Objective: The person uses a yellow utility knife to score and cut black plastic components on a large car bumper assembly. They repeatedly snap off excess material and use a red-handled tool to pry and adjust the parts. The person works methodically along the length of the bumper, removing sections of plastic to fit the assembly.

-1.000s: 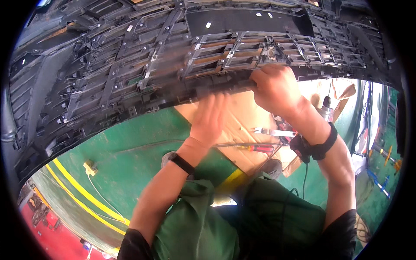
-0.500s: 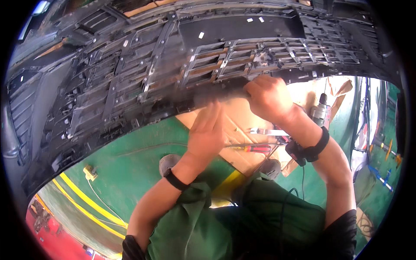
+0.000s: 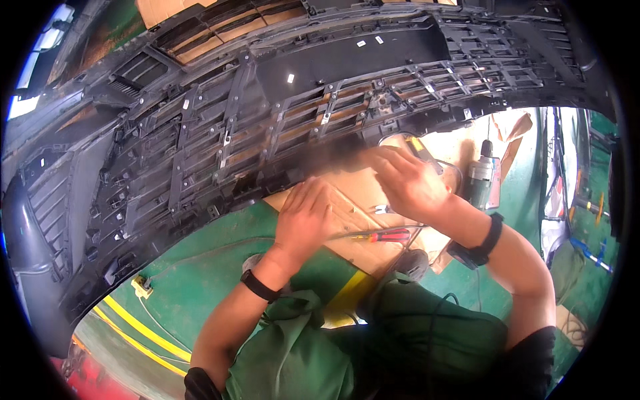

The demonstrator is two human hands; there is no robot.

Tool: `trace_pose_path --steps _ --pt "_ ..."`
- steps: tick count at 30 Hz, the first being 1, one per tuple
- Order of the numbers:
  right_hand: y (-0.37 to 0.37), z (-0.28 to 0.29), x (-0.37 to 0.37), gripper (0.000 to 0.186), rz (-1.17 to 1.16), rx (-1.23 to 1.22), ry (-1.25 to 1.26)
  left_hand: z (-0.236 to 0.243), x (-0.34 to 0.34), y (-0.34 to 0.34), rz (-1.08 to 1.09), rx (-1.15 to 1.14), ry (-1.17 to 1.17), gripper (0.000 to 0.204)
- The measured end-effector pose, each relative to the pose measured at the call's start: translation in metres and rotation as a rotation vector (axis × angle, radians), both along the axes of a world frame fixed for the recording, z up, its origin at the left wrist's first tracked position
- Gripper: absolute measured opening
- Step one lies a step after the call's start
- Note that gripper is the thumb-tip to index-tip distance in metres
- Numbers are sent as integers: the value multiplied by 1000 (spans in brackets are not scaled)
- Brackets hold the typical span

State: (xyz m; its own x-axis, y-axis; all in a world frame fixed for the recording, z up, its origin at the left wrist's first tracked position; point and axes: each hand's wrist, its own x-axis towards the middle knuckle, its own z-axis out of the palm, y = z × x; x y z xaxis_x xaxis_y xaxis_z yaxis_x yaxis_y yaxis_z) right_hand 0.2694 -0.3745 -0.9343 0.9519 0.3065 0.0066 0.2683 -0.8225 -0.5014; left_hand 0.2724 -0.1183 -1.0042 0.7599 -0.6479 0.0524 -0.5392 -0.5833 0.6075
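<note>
Black slatted panel [image 3: 353, 60] spans in front of me. My left grip [image 3: 303, 217]: fingers extended, nothing visibly held, at its near edge. Right grip [image 3: 410, 183]: half-curled near that edge, blurred; can't tell hold.

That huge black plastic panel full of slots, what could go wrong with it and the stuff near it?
The bare left hand and bare right hand are close to the lower edge of the huge, slotted black plastic panel, so they might get scraped or pinched; blur hides whether they touch it.

A slim red-handled tool, perhaps a screwdriver, lies on the flat brown cardboard near a dark grey shoe, so it could get kicked or stepped on.
</note>
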Motion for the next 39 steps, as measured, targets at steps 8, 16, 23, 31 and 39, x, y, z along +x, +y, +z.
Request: trace_pose_path --steps 8,16,23,31,39 --pt "-43 9 -68 20 -132 -10 279 4 4 0 -35 -8 80 39" --pt "-61 -3 -114 16 -581 -8 237 28 25 -15 -18 -10 149 40" --pt "-85 -32 -110 32 -694 -90 144 46 64 -59 -7 -54 136 55" --pt "-137 -28 -58 70 -967 33 -107 30 82 -104 -214 18 328 33" --pt "-156 -28 -21 48 -796 157 142 48 90 -107 -288 169 407 34"
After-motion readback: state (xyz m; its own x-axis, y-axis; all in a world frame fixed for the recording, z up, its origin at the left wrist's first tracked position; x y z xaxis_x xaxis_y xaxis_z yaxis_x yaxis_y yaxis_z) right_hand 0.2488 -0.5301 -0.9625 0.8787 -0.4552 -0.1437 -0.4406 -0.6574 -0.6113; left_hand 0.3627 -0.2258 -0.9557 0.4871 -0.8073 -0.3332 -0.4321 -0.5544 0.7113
